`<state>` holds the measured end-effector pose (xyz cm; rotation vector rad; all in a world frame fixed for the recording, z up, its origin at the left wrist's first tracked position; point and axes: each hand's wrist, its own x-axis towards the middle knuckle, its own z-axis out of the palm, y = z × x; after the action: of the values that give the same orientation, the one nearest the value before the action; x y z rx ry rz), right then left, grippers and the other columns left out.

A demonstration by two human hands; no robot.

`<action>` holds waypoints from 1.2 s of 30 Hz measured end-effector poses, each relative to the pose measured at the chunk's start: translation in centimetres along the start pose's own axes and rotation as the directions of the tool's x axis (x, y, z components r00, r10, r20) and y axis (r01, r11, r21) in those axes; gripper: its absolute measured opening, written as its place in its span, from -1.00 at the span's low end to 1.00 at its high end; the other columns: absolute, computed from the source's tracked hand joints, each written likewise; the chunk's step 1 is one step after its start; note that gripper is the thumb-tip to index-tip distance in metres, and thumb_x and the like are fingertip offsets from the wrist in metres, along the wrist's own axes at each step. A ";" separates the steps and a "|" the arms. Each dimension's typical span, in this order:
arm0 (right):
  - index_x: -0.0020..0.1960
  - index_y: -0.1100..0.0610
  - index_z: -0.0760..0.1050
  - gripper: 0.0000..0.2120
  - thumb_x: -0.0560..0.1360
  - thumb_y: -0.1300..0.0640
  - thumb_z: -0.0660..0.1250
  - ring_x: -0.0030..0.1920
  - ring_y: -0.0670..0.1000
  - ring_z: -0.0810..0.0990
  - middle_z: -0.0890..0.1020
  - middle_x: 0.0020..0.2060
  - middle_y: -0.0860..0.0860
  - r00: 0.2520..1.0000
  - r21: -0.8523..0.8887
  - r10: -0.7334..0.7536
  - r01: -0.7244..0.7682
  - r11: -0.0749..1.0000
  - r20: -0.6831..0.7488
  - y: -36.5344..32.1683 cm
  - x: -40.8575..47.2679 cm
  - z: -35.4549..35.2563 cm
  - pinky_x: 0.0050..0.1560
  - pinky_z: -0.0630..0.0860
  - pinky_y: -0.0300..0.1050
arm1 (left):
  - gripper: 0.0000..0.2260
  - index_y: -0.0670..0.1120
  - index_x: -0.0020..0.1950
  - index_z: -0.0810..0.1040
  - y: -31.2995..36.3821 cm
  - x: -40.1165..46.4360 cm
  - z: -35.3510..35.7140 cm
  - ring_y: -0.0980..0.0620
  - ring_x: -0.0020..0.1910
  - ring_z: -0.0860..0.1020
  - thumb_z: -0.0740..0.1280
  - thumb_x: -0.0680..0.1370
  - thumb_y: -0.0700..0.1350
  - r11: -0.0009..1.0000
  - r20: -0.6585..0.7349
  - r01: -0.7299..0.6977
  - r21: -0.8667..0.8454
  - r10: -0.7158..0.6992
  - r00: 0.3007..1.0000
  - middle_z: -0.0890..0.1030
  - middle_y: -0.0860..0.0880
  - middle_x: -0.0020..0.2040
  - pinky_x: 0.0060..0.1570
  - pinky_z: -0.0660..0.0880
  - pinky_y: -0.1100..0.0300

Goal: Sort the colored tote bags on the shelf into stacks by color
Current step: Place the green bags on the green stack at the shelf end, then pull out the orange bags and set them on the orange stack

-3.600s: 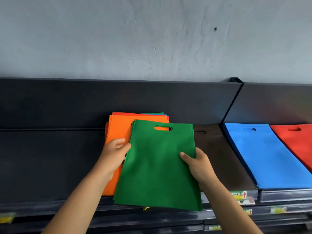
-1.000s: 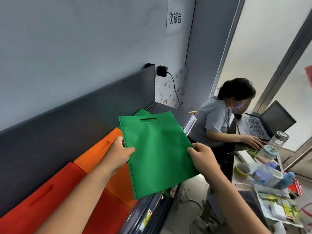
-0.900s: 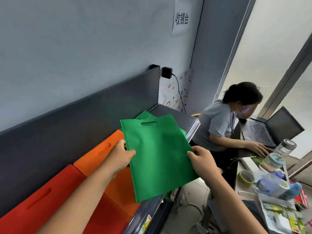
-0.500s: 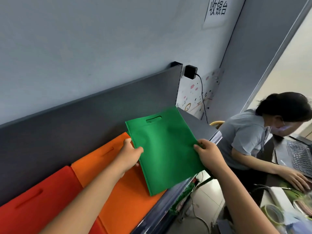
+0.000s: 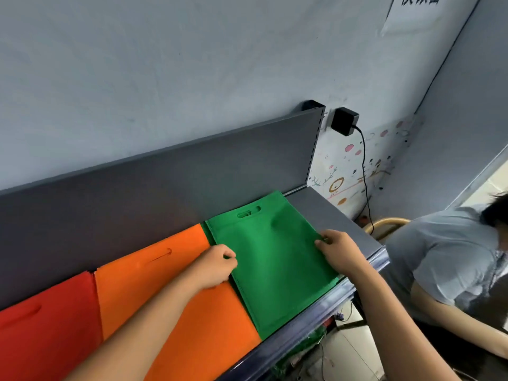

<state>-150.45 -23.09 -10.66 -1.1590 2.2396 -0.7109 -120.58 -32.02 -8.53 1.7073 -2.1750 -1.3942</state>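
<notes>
green tote bag (image 5: pixel 272 259) flat on green stack, right end of shelf (image 5: pixel 324 207), beside orange stack (image 5: pixel 165 292) | left hand (image 5: pixel 217 266), right hand (image 5: pixel 338 250) pinch its side edges, likely squaring it

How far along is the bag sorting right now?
Red bags, orange bags and green bags already lie side by side on the shelf, one colour per pile. In hand: the left hand and right hand grip the side edges of the top green bag, setting it on the green pile. What is left cannot be judged; no unsorted pile is in view.
</notes>
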 end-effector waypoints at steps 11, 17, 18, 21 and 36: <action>-0.26 0.03 0.50 -0.69 0.66 0.09 0.33 -0.36 0.03 0.52 0.59 -0.36 0.04 0.994 -0.180 0.017 0.002 0.984 0.108 0.8 1.9 0.8 -0.34 0.43 -0.15 | -0.83 0.01 0.08 0.58 -0.5 0.3 -0.5 0.02 -0.28 0.57 0.21 0.68 -0.01 0.992 -0.010 -0.007 0.124 0.009 1.000 0.66 -0.01 -0.18 -0.27 0.48 0.15; 0.38 0.12 0.54 -0.61 0.62 -0.02 0.28 0.33 0.33 0.44 0.50 0.31 0.24 0.995 -0.406 0.080 -0.050 0.913 0.057 -1.8 1.6 0.8 0.29 0.50 0.19 | -0.82 0.00 0.17 0.56 -1.6 -1.4 -2.0 0.09 -0.23 0.65 0.20 0.71 0.00 0.996 -0.032 -0.035 0.079 0.038 0.999 0.70 0.00 -0.11 -0.05 0.62 0.03; 0.43 0.13 0.50 -0.59 0.63 0.00 0.28 0.36 0.35 0.40 0.46 0.34 0.24 0.999 -0.387 0.044 -0.037 0.921 0.011 -2.7 1.3 1.1 0.29 0.47 0.21 | -0.83 0.00 0.17 0.57 -2.1 -1.9 -2.4 0.09 -0.23 0.64 0.21 0.71 0.00 0.998 -0.063 -0.039 0.055 0.042 0.997 0.70 0.00 -0.11 -0.07 0.62 0.04; 0.45 0.12 0.52 -0.57 0.61 0.04 0.34 0.28 0.27 0.49 0.51 0.30 0.21 0.994 -0.205 -0.112 0.109 0.973 -0.006 -6.2 0.7 3.8 0.27 0.49 0.14 | -0.84 0.01 0.12 0.58 -4.0 -4.0 -3.7 0.13 -0.26 0.63 0.22 0.71 -0.03 0.999 -0.193 -0.027 -0.028 0.021 0.981 0.70 0.00 -0.12 -0.19 0.56 0.18; 0.18 0.12 0.68 -0.83 0.60 0.16 0.42 0.01 -0.02 0.62 0.66 0.01 -0.03 0.492 0.236 -0.708 0.711 0.663 0.506 -27.5 -18.8 27.5 0.10 0.50 -0.13 | -0.85 -0.03 0.03 0.60 -26.0 -30.4 -12.3 0.08 -0.39 0.59 0.25 0.67 -0.19 0.848 -0.659 0.066 -0.527 -0.456 0.598 0.67 -0.01 -0.27 -0.33 0.51 0.19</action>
<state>-107.44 -26.80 -9.01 -2.0297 1.1969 -0.5318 -82.59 -15.06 -4.15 1.9631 -1.0481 -0.8232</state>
